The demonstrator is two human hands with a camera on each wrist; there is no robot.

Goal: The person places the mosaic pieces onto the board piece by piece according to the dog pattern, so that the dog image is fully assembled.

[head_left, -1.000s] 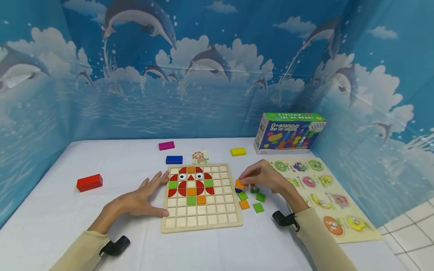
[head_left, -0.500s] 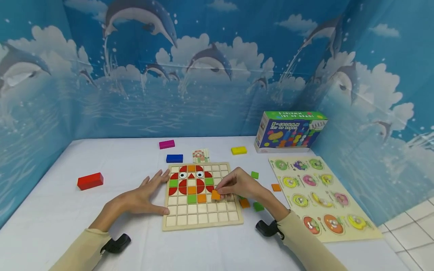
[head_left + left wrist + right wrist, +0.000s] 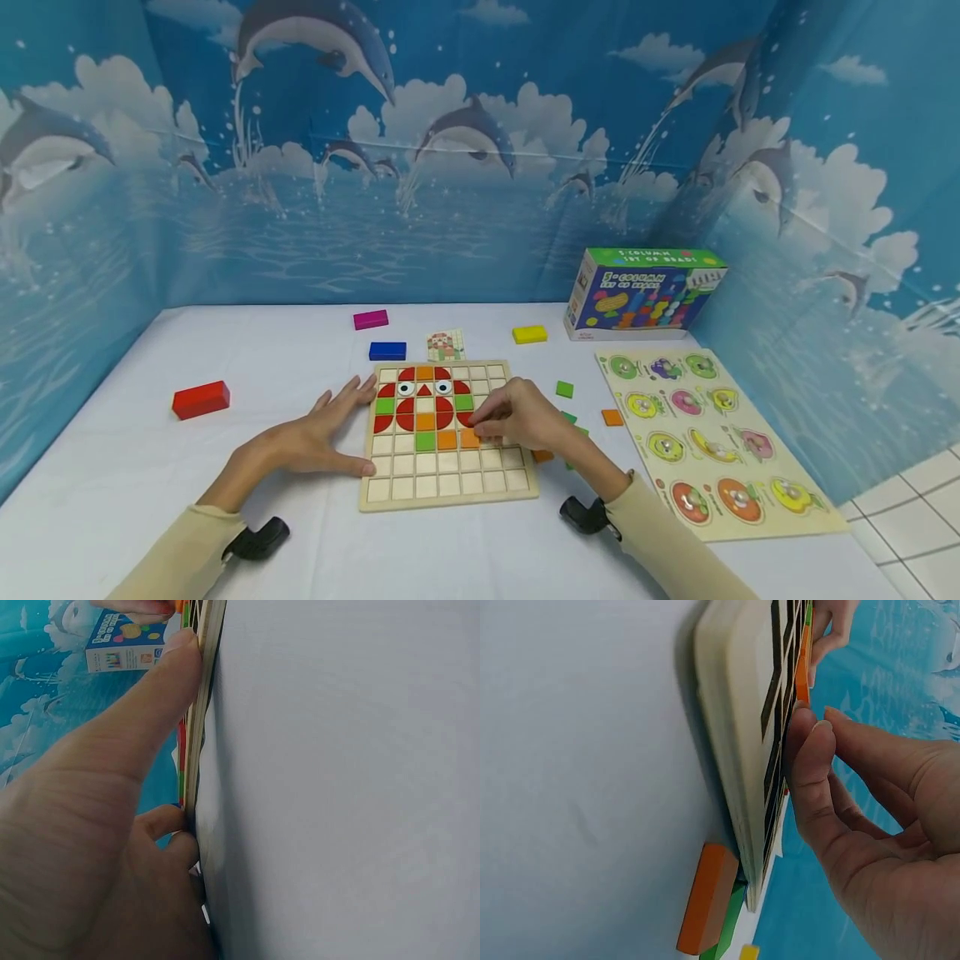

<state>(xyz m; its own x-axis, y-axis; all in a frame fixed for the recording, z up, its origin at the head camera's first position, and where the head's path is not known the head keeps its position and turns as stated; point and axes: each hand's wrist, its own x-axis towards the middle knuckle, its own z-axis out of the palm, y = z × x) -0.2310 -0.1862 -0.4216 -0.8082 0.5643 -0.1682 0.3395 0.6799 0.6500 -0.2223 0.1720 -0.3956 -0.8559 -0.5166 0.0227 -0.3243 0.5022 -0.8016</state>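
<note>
A wooden grid board (image 3: 448, 487) lies on the white table, with red, green and orange pieces forming a figure in its cells. An orange square tile (image 3: 469, 438) lies in a cell right of another orange one. My right hand (image 3: 528, 414) has its thumb and bent fingers at that tile's right corner; in the right wrist view the fingertips (image 3: 821, 735) touch the orange edge. My left hand (image 3: 318, 439) is spread along the board's left side. Its straight thumb (image 3: 161, 682) rests against the edge, and the other fingers touch the side farther back.
Loose green tiles (image 3: 565, 389) and orange tiles (image 3: 612, 417) lie right of the board, beside a fruit puzzle (image 3: 720, 454). A small picture card (image 3: 446, 344), blue block (image 3: 387, 351), yellow block (image 3: 529, 334), magenta block (image 3: 371, 319), red block (image 3: 201, 401) and bead-set box (image 3: 645, 293) stand around.
My right hand has picked an orange tile from the loose pieces and carried it left onto the board, where it now lies in a cell. My left hand has stayed at the board's edge.
</note>
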